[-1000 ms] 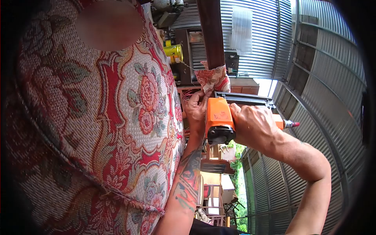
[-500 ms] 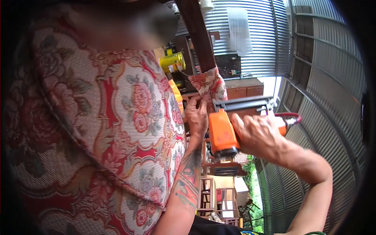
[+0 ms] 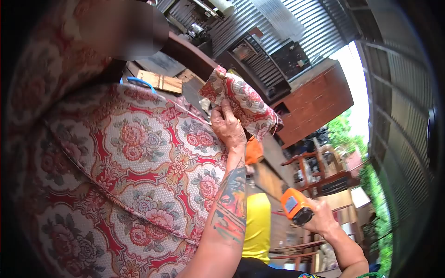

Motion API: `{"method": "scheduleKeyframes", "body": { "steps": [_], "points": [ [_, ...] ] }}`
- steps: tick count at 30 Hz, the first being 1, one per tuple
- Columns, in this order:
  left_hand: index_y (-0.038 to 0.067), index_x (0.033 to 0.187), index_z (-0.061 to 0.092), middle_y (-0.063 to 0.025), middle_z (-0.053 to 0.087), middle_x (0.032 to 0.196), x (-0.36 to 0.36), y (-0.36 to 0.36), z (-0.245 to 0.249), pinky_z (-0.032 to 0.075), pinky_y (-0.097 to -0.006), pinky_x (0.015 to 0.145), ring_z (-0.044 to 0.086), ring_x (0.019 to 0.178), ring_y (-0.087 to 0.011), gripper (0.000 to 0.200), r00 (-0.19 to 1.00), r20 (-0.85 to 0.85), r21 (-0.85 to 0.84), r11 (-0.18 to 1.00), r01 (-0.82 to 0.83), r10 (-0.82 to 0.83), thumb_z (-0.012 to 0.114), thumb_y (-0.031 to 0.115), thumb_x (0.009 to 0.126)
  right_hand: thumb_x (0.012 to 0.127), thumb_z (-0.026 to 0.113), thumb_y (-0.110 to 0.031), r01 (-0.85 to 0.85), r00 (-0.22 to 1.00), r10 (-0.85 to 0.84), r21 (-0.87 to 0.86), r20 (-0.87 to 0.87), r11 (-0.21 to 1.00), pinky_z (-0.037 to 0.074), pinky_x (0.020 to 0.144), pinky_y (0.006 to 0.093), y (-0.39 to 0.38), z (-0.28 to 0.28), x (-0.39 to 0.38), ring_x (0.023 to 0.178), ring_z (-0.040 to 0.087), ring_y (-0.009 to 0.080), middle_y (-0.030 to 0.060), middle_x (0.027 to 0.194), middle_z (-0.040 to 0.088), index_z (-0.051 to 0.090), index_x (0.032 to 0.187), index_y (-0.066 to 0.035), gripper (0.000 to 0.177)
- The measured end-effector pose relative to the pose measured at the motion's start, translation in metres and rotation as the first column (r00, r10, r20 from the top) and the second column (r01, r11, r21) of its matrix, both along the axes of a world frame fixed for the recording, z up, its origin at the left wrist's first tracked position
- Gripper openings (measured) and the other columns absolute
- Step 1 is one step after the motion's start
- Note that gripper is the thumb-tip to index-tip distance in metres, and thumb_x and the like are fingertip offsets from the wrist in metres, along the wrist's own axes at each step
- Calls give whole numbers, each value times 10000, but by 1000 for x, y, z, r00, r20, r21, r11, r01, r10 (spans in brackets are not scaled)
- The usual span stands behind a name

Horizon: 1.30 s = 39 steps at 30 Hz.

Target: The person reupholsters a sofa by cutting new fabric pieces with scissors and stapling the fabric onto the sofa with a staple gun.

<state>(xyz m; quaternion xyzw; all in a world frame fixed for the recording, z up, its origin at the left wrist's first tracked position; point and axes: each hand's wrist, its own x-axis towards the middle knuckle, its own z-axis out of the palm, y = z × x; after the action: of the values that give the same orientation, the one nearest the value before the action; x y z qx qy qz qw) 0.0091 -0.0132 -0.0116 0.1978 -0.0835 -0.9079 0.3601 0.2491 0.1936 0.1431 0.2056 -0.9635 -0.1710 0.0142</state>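
"In the head view, where is the left hand?"

"Close to the centre, towards twelve o'clock. The left hand (image 3: 230, 129) is closed, thumb and forefinger pinching a floral fabric flap (image 3: 211, 91) at the near end of a padded armrest (image 3: 250, 99)."

"And the armrest itself?"

"It lies between twelve and one o'clock, wrapped in red-and-cream rose upholstery, with a dark wooden rail (image 3: 189, 54) running up from it towards eleven."

"What about the right hand?"

"The right hand (image 3: 321, 217) is out between four and five o'clock, gripping an orange staple gun (image 3: 295, 207). Most of its fingers are hidden behind the tool, so I cannot tell whether one rests on the trigger. The gun is well apart from the armrest."

"What fills the left side?"

"A large upholstered panel (image 3: 160, 178) in the same rose pattern, from seven to ten o'clock, with a piped seam (image 3: 123, 200) crossing it on a slant. The left forearm lies along its right edge."

"Anything else around?"

"A smooth yellow piece (image 3: 257, 227) near half past five, a reddish-brown cabinet (image 3: 317, 102) at two, and corrugated metal sheeting (image 3: 248, 21) past twelve."
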Motion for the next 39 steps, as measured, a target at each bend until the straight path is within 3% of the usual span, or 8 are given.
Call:
{"method": "scheduleKeyframes", "body": {
  "steps": [5, 8, 19, 25, 29, 31, 35, 39],
  "points": [
    [39, 961, 609, -47, 672, 959, -7, -4, -1, 537, -297, 730, 626, 818, -131, 204, 977, -171, -68, 988, -139, 126, 617, 241, 986, 676, 720, -97, 190, 973, -213, -204, -94, 960, 550, 649, 450, 84, -42, 10, 720, 665, 406, 211, 746, 667, 684, 920, -75, 247],
    [56, 1136, 576, -61, 657, 1086, -6, -7, 7, 564, -345, 813, 649, 927, -186, 248, 890, -441, 149, 987, -60, 121, 611, 253, 988, 680, 710, -101, 328, 929, -365, -323, -61, 888, 541, 639, 466, 110, -66, 21, 724, 651, 431, 230, 711, 652, 688, 837, -46, 169],
    [39, 1310, 458, -91, 540, 1283, 3, 7, 21, 472, -367, 973, 553, 1124, -199, 541, 882, -468, -101, 995, 5, -51, 487, 490, 1013, 682, 678, -67, 522, 825, -559, -488, 81, 699, 528, 623, 445, 158, -133, 33, 762, 678, 425, 261, 702, 647, 678, 789, 23, 140],
    [53, 1395, 406, -93, 527, 1331, 5, 30, 11, 469, -388, 999, 555, 1166, -213, 466, 941, -331, -191, 982, 1, -65, 500, 332, 1034, 692, 674, -60, 521, 829, -544, -536, 131, 664, 523, 618, 436, 172, -146, 15, 760, 678, 423, 261, 710, 646, 675, 810, 27, 147],
    [54, 1394, 406, -91, 529, 1339, 18, 14, 29, 469, -395, 1011, 555, 1179, -222, 441, 886, -463, -48, 999, 5, -27, 525, 256, 1020, 694, 676, -49, 446, 871, -486, -539, 75, 714, 520, 609, 426, 183, -149, 7, 760, 681, 418, 253, 705, 648, 673, 810, 28, 139],
    [44, 1395, 407, -104, 520, 1348, 15, 7, 35, 433, -422, 1056, 527, 1220, -242, 450, 909, -415, -82, 997, 14, -47, 546, 228, 1009, 678, 629, -25, 324, 893, -445, -588, -69, 741, 489, 548, 401, 180, -145, 7, 613, 697, 286, 231, 616, 608, 639, 725, 50, 89],
    [28, 1390, 415, -109, 528, 1337, 11, 21, 16, 434, -411, 1042, 536, 1195, -244, 461, 903, -423, -96, 995, 37, -74, 569, 217, 998, 684, 633, -30, 355, 888, -458, -577, -38, 736, 486, 542, 399, 178, -135, 4, 589, 686, 292, 229, 600, 592, 638, 721, 50, 88],
    [-8, 1227, 508, -117, 585, 1219, 17, 31, 14, 479, -329, 902, 584, 1023, -185, 375, 958, -254, -230, 953, -197, 137, 582, 282, 1002, 693, 646, -39, 315, 899, -433, -588, -66, 745, 483, 536, 395, 177, -132, -1, 580, 684, 263, 221, 591, 592, 631, 708, 51, 92]
  ]
}}
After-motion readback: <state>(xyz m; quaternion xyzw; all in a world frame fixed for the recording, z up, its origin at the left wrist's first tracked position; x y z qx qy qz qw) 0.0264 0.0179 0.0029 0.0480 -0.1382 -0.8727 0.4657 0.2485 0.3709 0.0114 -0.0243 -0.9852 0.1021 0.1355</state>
